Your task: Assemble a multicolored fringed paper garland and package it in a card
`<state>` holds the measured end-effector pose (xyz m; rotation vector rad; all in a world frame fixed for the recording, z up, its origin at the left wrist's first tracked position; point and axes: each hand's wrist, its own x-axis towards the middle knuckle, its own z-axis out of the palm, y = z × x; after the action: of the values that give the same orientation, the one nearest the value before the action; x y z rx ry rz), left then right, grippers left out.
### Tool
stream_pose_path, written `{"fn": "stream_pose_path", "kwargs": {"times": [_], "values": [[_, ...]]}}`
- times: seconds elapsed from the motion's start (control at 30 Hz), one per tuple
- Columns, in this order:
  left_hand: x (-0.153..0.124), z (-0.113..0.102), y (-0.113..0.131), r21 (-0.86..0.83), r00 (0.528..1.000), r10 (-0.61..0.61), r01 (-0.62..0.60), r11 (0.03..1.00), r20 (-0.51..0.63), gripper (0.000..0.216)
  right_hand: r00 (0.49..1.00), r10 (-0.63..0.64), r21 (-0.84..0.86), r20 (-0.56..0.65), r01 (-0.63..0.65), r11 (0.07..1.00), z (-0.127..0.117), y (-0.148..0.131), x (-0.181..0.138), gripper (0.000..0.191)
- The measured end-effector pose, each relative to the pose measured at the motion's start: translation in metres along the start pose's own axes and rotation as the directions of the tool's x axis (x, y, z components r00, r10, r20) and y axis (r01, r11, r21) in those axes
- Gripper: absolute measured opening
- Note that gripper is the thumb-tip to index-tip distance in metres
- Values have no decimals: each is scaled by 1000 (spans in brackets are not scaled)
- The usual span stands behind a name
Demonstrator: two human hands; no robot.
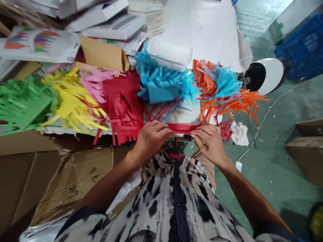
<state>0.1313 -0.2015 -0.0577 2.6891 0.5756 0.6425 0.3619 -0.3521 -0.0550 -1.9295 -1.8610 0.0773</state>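
A folded strip of red paper (182,127) is stretched between my two hands just above my lap. My left hand (150,137) pinches its left end, fingers curled over it. My right hand (211,141) grips the right end, thumb and fingers pressed on the strip. Thin red fringe strands trail from the strip toward the table. Just left of my left hand lies a pile of red fringed paper (122,107).
Fringed paper piles line the table: green (21,102), yellow (69,101), pink (94,82), blue (164,82), orange with blue (219,89). Cardboard boxes (58,174) stand at the left. A white fan (263,75), a blue crate (302,47) and crumpled paper (239,133) are on the right.
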Motion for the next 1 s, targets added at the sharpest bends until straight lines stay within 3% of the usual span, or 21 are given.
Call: {"fn": "stream_pose_path", "kwargs": {"times": [0.23,0.6,0.73,0.8,0.87,0.93,1.0], "values": [[11,-4,-5,144,972,-237,232,962,13,22,987,144,-154,64,-133,979,-2,-1,22,36],[25,1,-8,261,973,-231,215,941,29,28,984,166,-300,63,-140,944,5,-8,29,35],[28,0,-5,321,973,-229,206,924,35,23,985,172,-315,-28,-172,933,7,-18,25,24],[28,1,-2,308,985,-174,169,936,-14,18,996,56,-280,-73,-74,957,11,-21,20,26],[27,3,1,260,999,11,0,965,-39,21,990,-111,-239,-90,86,967,16,-21,15,34],[24,6,2,215,968,250,-243,946,-5,27,979,-193,-219,-72,173,960,19,-19,8,37],[19,6,-2,195,927,373,-375,906,49,28,981,-190,-215,-35,178,960,19,-13,1,39]]}}
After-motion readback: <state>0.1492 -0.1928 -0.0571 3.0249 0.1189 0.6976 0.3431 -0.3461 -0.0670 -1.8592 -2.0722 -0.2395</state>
